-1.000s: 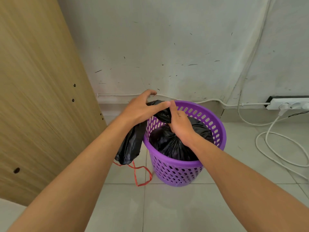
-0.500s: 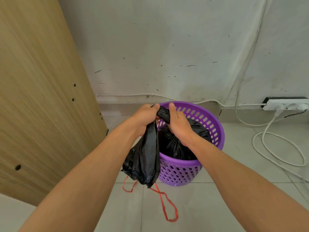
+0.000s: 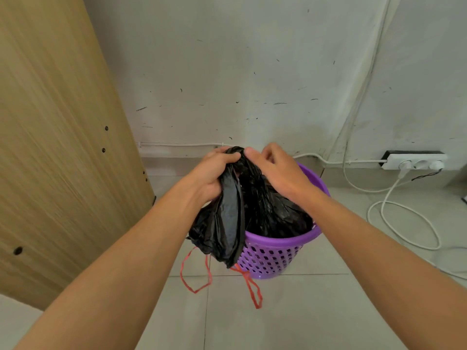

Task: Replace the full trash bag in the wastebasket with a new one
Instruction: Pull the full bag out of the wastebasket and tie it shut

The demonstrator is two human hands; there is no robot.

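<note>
A purple perforated wastebasket (image 3: pixel 280 242) stands on the tiled floor near the wall. A black trash bag (image 3: pixel 267 210) fills it, with its upper part bunched up above the rim. My left hand (image 3: pixel 211 173) grips the gathered top of the bag, and a long flap of black plastic (image 3: pixel 225 231) hangs from that hand down the basket's left outside. Two red drawstring loops (image 3: pixel 195 276) dangle below the flap. My right hand (image 3: pixel 275 169) pinches the same bunched top from the right, fingers curled on the plastic.
A tall wooden panel (image 3: pixel 58 137) leans along the left. A white power strip (image 3: pixel 414 161) sits at the wall's base on the right, and white cables (image 3: pixel 404 223) loop across the floor beside the basket. The grey wall is close behind.
Both hands have risen and drawn the bag's top higher above the rim. The hanging flap and red drawstrings have swung down beside the basket's left front.
</note>
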